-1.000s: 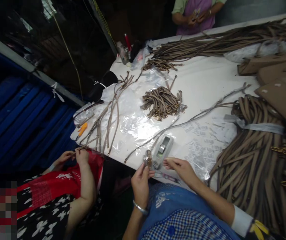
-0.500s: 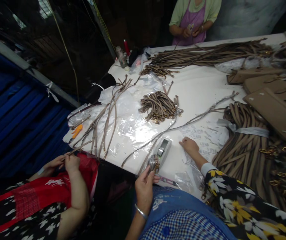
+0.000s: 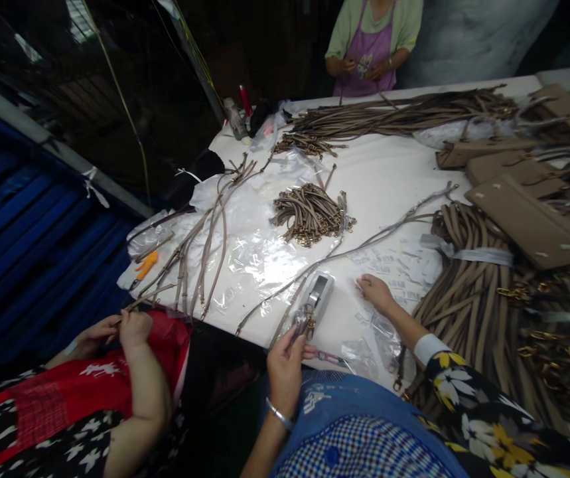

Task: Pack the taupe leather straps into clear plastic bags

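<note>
My left hand (image 3: 286,364) is closed round the plastic-wrapped metal clasp end of a long taupe strap (image 3: 344,252), held at the near edge of the white table (image 3: 394,172). A grey tape dispenser (image 3: 317,293) lies just beyond that clasp. My right hand (image 3: 375,292) rests on the table among small clear plastic bags and paper labels (image 3: 404,265), its fingers curled down on them; what they pinch, if anything, is too small to name.
A pile of short straps with clasps (image 3: 309,214) lies mid-table. A thick bundle of long straps (image 3: 488,292) fills the right, flat taupe bags (image 3: 533,219) behind it. A person in red (image 3: 130,332) works straps at my left; another person (image 3: 369,46) stands at the far end.
My right hand left the clasp and reached out onto the small bags and labels on the table. My left hand kept the clasp. The view drifted so the table sits a little lower and left.
</note>
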Motion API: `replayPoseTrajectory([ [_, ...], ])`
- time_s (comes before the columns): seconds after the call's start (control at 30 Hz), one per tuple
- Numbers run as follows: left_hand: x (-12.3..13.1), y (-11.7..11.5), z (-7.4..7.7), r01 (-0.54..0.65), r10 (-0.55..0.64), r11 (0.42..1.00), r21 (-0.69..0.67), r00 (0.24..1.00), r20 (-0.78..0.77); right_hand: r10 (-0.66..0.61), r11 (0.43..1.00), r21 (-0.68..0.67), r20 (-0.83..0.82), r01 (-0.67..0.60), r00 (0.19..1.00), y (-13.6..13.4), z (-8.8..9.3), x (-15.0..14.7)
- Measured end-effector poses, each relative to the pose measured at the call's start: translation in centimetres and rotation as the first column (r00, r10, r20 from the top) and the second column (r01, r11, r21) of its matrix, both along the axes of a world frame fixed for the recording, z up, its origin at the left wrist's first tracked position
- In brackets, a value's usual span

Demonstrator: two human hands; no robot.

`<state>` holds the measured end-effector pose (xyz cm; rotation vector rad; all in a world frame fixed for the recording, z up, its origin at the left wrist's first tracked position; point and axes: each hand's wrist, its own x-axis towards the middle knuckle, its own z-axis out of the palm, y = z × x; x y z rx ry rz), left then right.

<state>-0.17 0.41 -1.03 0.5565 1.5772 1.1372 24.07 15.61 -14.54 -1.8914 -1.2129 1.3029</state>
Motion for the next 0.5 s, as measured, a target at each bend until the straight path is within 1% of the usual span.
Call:
replayPoseTrajectory([
  [0.1, 0.5, 0.2, 0.0, 0.005, -0.005, 1.000, 0.007, 1.000, 0.011, -0.022, 1.000, -0.016, -0.128, 0.020, 0.992, -1.0, 0.9, -0.3],
  [0.2, 0.8, 0.5, -0.2, 0.002, -0.002, 1.000, 0.012, 1.000, 0.023, -0.031, 0.999, -0.029, -0.242, 0.025, 0.970, -2.4, 2.2, -0.9],
  [0.37, 1.4, 1.2, -0.3, -0.021, 0.022, 1.000, -0.024, 0.998, 0.053, 0.003, 0.999, -0.035, -0.459, -0.021, 0.888, -4.8, 5.2, -1.8],
  [0.43, 1.6, 1.4, -0.3, -0.018, 0.019, 0.999, -0.028, 0.998, 0.052, 0.026, 0.997, -0.045, -0.506, -0.057, 0.862, -5.4, 6.4, -1.9],
  [0.5, 1.8, 1.6, -0.2, -0.008, 0.009, 1.000, -0.024, 0.999, 0.049, 0.056, 0.996, -0.033, -0.494, -0.084, 0.867, -5.9, 7.6, -1.8],
])
